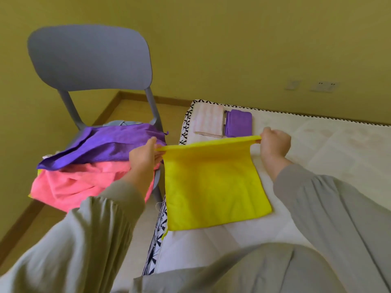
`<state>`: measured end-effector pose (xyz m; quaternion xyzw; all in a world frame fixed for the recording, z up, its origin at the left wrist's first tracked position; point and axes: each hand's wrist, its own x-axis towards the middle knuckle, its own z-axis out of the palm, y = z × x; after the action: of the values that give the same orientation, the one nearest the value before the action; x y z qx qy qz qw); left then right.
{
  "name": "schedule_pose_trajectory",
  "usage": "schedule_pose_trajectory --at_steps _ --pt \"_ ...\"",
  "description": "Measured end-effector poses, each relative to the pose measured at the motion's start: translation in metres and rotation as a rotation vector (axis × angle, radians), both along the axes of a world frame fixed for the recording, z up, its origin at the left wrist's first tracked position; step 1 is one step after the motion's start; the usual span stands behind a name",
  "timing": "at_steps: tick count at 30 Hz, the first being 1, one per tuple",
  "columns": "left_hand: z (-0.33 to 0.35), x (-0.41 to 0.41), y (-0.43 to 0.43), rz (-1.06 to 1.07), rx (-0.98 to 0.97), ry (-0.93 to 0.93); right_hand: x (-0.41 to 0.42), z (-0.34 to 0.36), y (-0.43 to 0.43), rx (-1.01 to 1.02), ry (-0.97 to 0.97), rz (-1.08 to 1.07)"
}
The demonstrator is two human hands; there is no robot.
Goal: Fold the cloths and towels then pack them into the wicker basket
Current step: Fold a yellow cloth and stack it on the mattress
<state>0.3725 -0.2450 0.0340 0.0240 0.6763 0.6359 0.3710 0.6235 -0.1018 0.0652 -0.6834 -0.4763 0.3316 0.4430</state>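
Yellow cloth (213,182): far corners pinched by left hand (143,157) and right hand (274,142).
Done: two folded cloths (238,123) beyond them.
Left: pile (84,176) by left hand; basket unseen.

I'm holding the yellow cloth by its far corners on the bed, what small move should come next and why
Probably draw the left hand and right hand back, laying the far edge onto the near edge: the yellow cloth lies spread flat, its far edge lifted.

Two hands (142,158) (275,143), one yellow cloth (213,187), two folded cloths (208,121) (238,123); one chair (88,58), one mattress (328,149)
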Motion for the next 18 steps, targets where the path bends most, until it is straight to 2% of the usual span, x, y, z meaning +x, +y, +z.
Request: schedule_pose_trajectory --at_steps 6,9,12,14,16,18 --pt "-0.036 0.049 -0.047 -0.051 -0.094 -0.045 0.036 -0.043 -0.063 -0.131 -0.195 -0.044" --pt "-0.046 0.061 -0.068 -0.141 -0.156 -0.003 0.049 -0.059 -0.083 -0.214 -0.249 0.062" --pt "-0.051 0.067 -0.084 -0.267 -0.288 -0.054 0.062 -0.069 -0.086 -0.345 -0.397 0.212" --pt "-0.053 0.069 -0.091 -0.312 -0.375 -0.088 0.066 -0.068 -0.086 -0.361 -0.476 0.240" --pt "-0.056 0.072 -0.094 -0.307 -0.347 -0.160 0.068 -0.064 -0.087 -0.315 -0.488 0.213" --pt "-0.054 0.076 -0.092 -0.261 -0.234 -0.272 0.067 -0.056 -0.088 -0.240 -0.458 0.168"
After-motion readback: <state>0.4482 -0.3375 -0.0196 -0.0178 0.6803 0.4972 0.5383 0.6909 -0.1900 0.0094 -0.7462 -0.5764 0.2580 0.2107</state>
